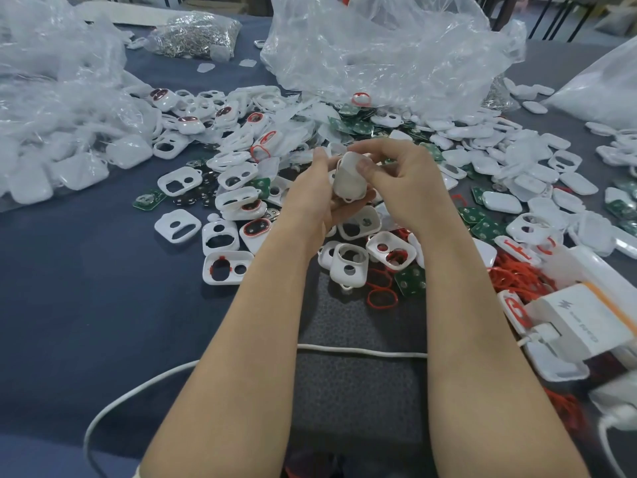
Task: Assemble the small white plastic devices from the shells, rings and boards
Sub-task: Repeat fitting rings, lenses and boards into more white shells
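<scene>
At frame centre, the left hand curls round the shell, its long axis up-frame, while the right hand pinches its upper end, thumb on top.

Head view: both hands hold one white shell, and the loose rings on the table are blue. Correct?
One detail is off: the loose rings are red, not blue, as the head view shows. The rest stands: the left hand and the right hand both hold one white shell, and the rings lie on the table.
</scene>
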